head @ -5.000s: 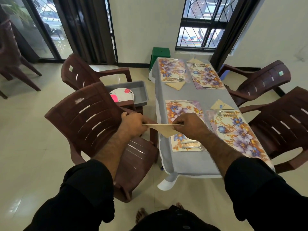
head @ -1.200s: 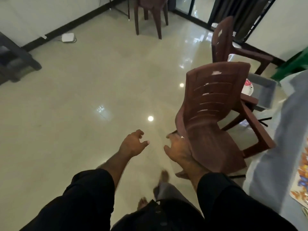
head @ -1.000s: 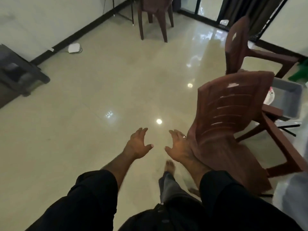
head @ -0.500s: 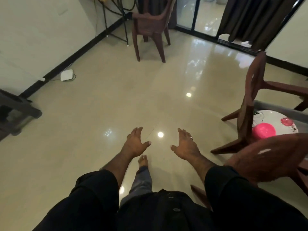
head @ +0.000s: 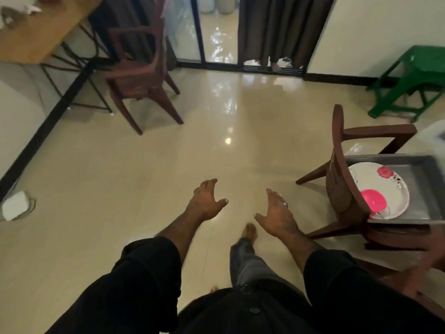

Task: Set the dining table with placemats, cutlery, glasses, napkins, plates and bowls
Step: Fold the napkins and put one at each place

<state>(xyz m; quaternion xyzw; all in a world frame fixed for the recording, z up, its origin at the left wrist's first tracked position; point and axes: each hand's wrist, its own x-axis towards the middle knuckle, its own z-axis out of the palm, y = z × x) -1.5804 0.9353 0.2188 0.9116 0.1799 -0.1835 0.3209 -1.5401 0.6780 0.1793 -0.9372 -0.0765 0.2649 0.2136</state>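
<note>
Both arms reach forward in black sleeves (head: 134,280) over the shiny tiled floor (head: 120,179); the left hand (head: 204,204) hangs with loosely spread fingers and holds nothing, thumb pointing inward; the right hand (head: 277,216), a ring on one finger, is just as slack and empty, palm turned towards its partner, the two apart with bare tile between them; below the right wrist a bare foot (head: 250,232) shows at the end of a grey trouser leg. To the right of the right fingers, near but not touching, stands a brown plastic chair (head: 342,189) with a grey tray (head: 423,189) on its seat; in the tray lies a white plate (head: 385,189) with a red flower print, and a pink bowl (head: 373,201) sits on it. Further out beyond the left fingertips stands another brown chair (head: 139,68) by the dark curtains; a green stool (head: 414,75) sits far right against the wall.
</note>
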